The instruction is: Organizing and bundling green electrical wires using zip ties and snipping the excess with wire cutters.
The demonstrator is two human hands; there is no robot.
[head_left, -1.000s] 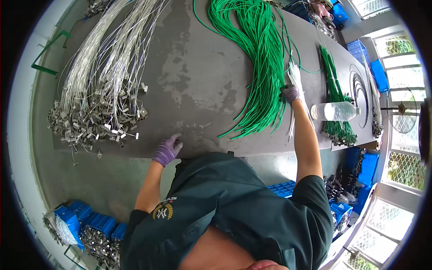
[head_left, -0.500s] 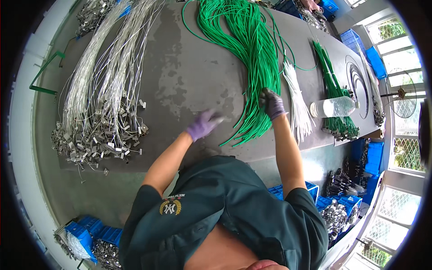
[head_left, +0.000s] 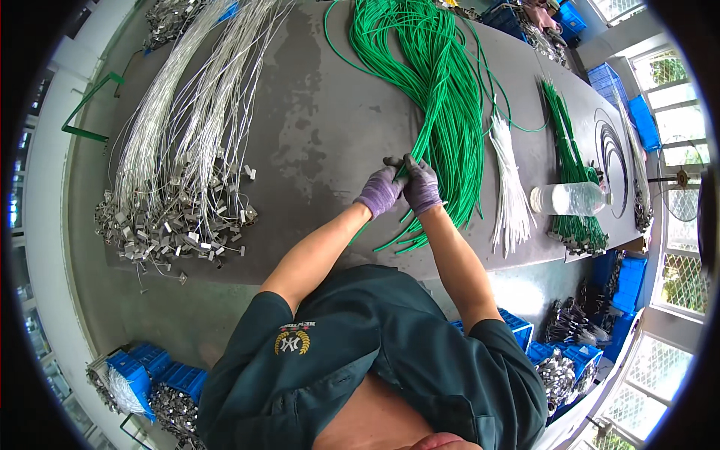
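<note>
A thick bundle of long green cables (head_left: 457, 127) runs down the grey table from its far edge, its loose ends pointing at me. At the bundle's left side my left hand (head_left: 382, 189), in a purple glove with dark fingertips, is closed around a few green cables drawn slightly apart from the rest. Right beside it my right hand (head_left: 421, 184), gloved the same way, is closed on these cables too. The fingers of both hands meet. Some cable ends hang out below my hands toward the near table edge.
Clear wires with metal connectors (head_left: 180, 217) cover the table's left. White cable ties (head_left: 508, 187), a clear plastic bottle (head_left: 570, 199) lying over a tied green bundle (head_left: 566, 142), and a dark cable coil (head_left: 613, 150) lie rightward. Blue crates (head_left: 574, 341) of metal parts stand on the floor.
My left hand has moved right and up to the cables. My right hand has shifted left to meet it, and a few green cables are now gripped away from the bundle.
</note>
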